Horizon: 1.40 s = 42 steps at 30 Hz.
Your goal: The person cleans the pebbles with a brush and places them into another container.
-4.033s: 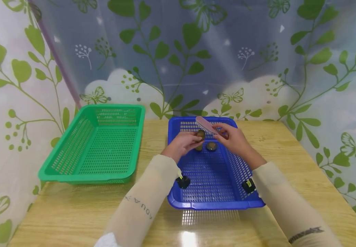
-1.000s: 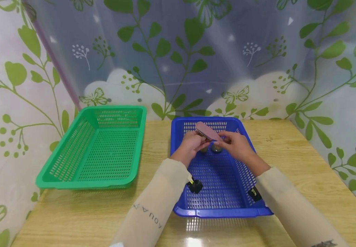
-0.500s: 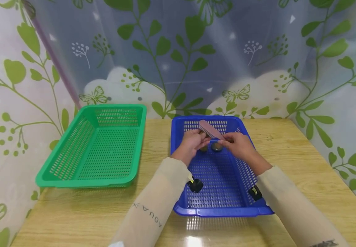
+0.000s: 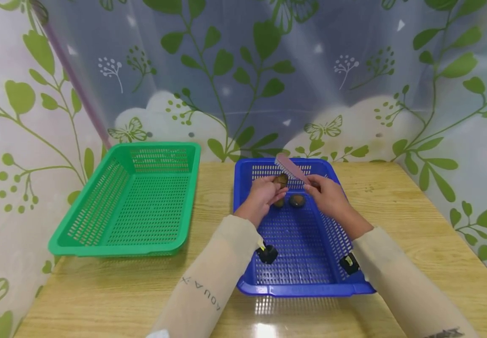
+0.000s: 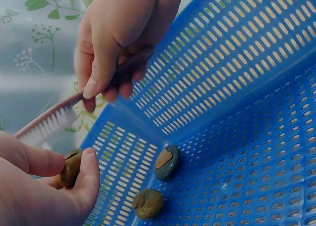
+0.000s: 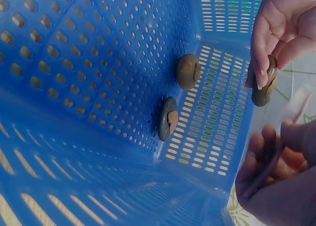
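My left hand [image 4: 262, 195] pinches a brown stone [image 4: 281, 180] between thumb and fingers, above the far end of the blue basket [image 4: 307, 290]. My right hand [image 4: 330, 198] grips a pink scrubbing brush [image 4: 292, 168] by its handle. Its white bristles [image 5: 52, 125] face the held stone; in the head view the brush head stands slightly above it. Two more stones lie in the basket below the hands: a dark grey one [image 5: 166, 163] with a tan patch, and a round brown one [image 6: 188, 71] with a crust on it.
A green basket [image 4: 118, 249] with perforated walls stands to the left on the wooden table [image 4: 209, 267]. Behind the table hangs a leaf-patterned curtain [image 4: 235, 103]. Black wrist cameras hang under both cream sleeves [image 4: 214, 272], over the blue basket.
A second ago the brush lay low over the stone, covering it. Since then it has risen up and right, uncovering the stone. The left hand has barely moved in the last second.
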Motion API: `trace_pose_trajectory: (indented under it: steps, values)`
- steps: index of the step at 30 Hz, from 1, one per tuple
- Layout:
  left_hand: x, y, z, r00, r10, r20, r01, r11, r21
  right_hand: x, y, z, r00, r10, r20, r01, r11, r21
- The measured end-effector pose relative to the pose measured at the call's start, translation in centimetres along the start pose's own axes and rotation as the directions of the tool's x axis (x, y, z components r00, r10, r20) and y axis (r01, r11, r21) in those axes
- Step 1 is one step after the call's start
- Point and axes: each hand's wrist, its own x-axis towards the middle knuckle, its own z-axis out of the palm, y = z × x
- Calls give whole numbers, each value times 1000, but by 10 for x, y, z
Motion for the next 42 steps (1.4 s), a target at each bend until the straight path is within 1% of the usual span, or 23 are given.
trace_pose_trajectory:
  steps: [4,7,10,13,17,20,24,30,34,39,42]
  values:
    - [-1,0,0,1000,12,-8,-12,1000,13,-1,-1,1,999,-33,31,33,999,1]
    - [0,-1,0,999,31,-29,-32,999,-10,-1,-1,3,997,-60,39,61,998,-10]
    - [1,-2,0,998,47,-49,-48,998,-28,0,0,4,994,-86,67,87,996,-12]
    - [2,-2,0,998,48,-46,-49,999,-22,0,1,5,990,-103,97,105,994,-7]
    - [1,-2,1,999,36,-26,-37,999,-15,0,1,4,989,-100,109,103,995,-15]
    - [0,-2,1,999,30,-19,-31,999,-18,-1,1,4,989,-90,113,94,995,-30]
    - [0,-2,0,1000,28,-15,-28,1000,-14,-1,0,3,990,-71,120,75,997,-26]
    - [2,-1,0,999,36,-9,-36,999,-10,0,-1,1,996,-18,90,24,998,-66]
    - [3,-1,0,1000,30,-5,-30,999,-28,0,0,0,999,8,48,-4,996,-89]
    - [4,-1,0,1000,28,0,-28,999,-31,0,1,-1,1000,-3,-14,3,998,-59]
    - [3,-1,0,999,34,6,-33,999,-28,1,0,-1,1000,-8,-27,7,999,-31]
